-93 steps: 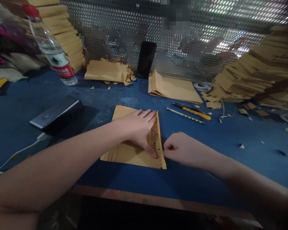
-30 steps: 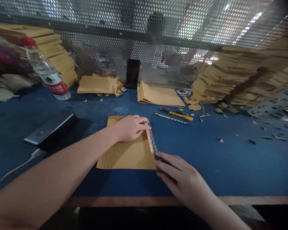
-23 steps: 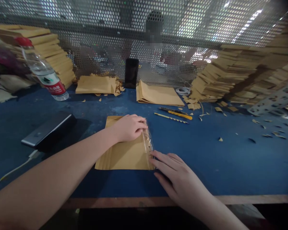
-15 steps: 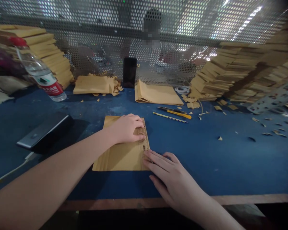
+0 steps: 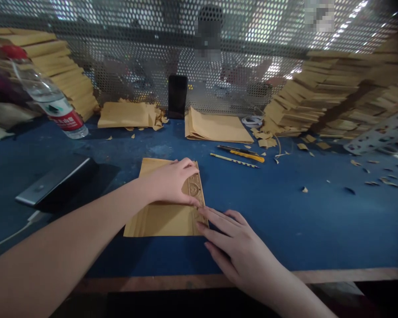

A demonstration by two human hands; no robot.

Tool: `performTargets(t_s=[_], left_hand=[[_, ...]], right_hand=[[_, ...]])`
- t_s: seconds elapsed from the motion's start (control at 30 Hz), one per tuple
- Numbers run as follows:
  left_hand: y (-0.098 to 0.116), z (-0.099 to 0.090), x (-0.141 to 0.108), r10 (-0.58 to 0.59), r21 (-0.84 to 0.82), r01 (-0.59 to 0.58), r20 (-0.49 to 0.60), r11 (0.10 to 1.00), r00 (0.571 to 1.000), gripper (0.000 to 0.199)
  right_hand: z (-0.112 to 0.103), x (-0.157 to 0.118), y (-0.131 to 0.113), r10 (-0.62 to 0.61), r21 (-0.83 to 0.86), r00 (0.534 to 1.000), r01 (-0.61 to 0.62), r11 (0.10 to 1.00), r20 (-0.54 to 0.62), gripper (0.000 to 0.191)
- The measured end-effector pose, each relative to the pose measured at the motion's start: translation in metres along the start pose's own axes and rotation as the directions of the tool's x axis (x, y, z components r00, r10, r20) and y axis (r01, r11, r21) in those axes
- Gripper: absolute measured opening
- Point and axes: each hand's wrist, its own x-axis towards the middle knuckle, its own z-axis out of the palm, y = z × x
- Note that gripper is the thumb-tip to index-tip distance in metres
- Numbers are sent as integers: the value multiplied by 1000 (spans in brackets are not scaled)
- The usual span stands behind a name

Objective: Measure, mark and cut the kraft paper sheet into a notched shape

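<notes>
Head view: ruler lies under unclenched fingers of left hand and right hand.

water bottle, tilted | black phone, upright | power bank near cable

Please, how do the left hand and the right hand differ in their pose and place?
The left hand lies mostly over the brown paper; the right hand is mostly over the blue table. The left hand reaches the far part of the clear ruler, the right hand its near end. Both are bare and touch the ruler.
</notes>
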Motion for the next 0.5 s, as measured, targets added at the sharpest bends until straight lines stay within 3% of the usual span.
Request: performTargets(t_s=[0.27,0.5], left_hand=[[1,3,-2,-60,18,59,86,998,994,104],[4,3,-1,-44,48,37,139,998,989,119]], right_hand=[[3,-4,1,75,8,997,-75,997,-23,33],[3,-4,0,57,8,998,-57,998,21,39]])
